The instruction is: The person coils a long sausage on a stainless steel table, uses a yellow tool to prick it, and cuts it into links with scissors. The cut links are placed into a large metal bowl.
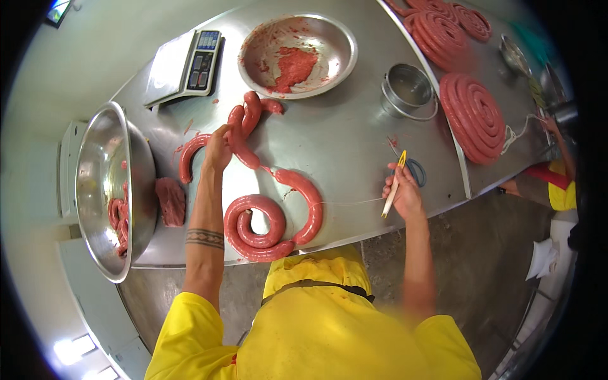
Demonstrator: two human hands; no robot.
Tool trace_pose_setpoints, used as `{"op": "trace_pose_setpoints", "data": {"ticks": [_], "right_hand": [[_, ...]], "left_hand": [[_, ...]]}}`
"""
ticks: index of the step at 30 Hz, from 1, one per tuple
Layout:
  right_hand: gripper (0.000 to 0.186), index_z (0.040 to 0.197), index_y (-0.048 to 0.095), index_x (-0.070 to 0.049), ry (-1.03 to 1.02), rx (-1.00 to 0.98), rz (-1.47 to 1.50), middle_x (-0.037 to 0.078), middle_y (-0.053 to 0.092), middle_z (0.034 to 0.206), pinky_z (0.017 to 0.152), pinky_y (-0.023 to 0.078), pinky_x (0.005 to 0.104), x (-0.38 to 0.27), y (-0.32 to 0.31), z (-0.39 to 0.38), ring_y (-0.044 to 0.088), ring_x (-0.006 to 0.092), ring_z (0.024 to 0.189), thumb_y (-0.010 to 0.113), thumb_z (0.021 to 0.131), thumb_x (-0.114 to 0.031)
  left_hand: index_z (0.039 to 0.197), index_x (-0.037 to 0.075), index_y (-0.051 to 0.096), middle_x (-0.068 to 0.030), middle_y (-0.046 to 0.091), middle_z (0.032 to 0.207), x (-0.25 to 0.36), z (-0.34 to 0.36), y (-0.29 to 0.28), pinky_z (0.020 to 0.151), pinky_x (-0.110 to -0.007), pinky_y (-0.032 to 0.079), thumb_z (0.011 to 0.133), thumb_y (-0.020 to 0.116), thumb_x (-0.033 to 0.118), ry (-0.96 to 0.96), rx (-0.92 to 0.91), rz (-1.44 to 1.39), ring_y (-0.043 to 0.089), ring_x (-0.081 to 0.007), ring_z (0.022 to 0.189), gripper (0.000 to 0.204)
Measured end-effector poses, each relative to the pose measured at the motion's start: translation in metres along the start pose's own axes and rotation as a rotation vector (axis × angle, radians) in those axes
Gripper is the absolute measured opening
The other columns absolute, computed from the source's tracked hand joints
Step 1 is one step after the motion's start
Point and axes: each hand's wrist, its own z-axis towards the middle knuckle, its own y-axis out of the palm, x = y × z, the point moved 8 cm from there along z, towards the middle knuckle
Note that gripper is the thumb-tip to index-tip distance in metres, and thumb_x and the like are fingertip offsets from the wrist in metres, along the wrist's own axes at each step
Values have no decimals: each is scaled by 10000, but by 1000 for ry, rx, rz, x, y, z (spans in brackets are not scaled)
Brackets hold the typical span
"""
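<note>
left hand (217, 151) pinching the soft, slippery raw sausage rope (278, 209) on the steel table (342, 139), right hand (403, 196) gripping a stick (393, 190) and taut twine (345, 202); best grasped at links.

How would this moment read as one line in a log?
left hand: pinching sausage rope | right hand: holding stick, string taut | steel table
</note>
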Motion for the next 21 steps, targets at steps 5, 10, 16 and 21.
{"op": "trace_pose_setpoints", "data": {"ticks": [5, 10, 16, 21], "right_hand": [[290, 1287, 544, -145, 2, -101, -45, 12, 522, 787, 642, 470, 333, -47, 30, 39, 526, 145, 655, 507, 1077, -342], [326, 1303, 537, -125, -71, -213, -77, 2, 492, 773, 637, 465, 325, -95, 73, 60, 495, 119, 640, 500, 1079, -358], [342, 1310, 533, -106, 170, -272, -324, 3, 502, 788, 631, 466, 313, -72, 98, 38, 498, 112, 642, 492, 1083, -357], [347, 1306, 539, -95, -13, -174, -289, -9, 495, 739, 617, 463, 301, -99, 52, -5, 496, 104, 624, 513, 1076, -355]], "left_hand": [[1146, -12, 634, -207, 727, 1016, -35, -126, -17, 856, -433, 540, 909, 707, 213, 573, 352, 1052, 715, -356, 972, 335], [998, 9, 681, -211, 671, 933, -174, -247, 44, 814, -496, 524, 863, 721, 252, 434, 66, 1571, 665, -375, 898, 281], [1025, 10, 671, -208, 648, 887, -204, -217, 69, 806, -451, 521, 918, 676, 243, 527, -132, 1673, 645, -381, 882, 256], [1034, 17, 662, -52, 520, 686, -237, -191, 60, 709, -330, 497, 1013, 622, 196, -355, -446, 511, 591, -192, 719, 185]]}}
